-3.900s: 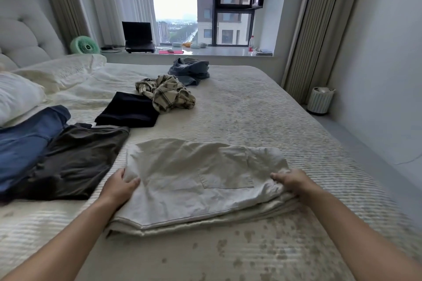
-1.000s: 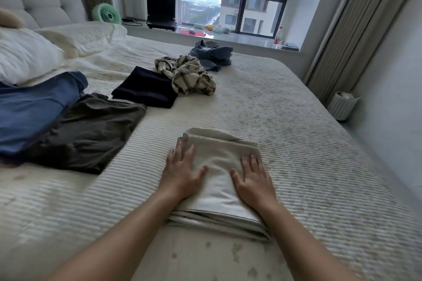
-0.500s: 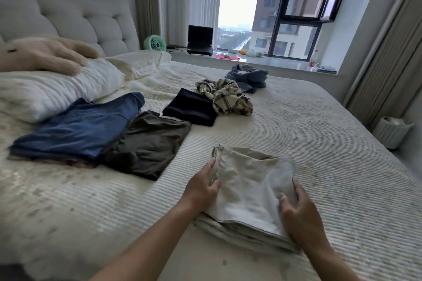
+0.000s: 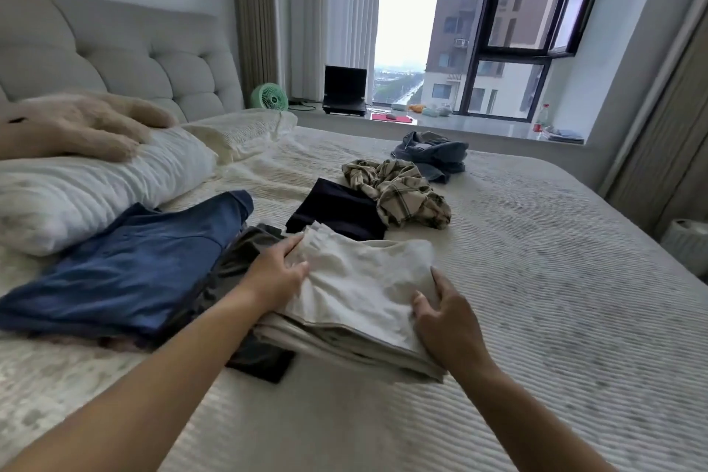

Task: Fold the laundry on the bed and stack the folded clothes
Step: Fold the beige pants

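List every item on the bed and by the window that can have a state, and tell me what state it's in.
beige garment: folded, held over the dark grey garment
left hand: grips its left edge
right hand: grips its right edge
dark grey garment: folded, partly covered
blue garment: folded flat
navy garment: folded
plaid garment: crumpled, unfolded
denim garment: crumpled, unfolded
laptop: open, screen dark
window: open
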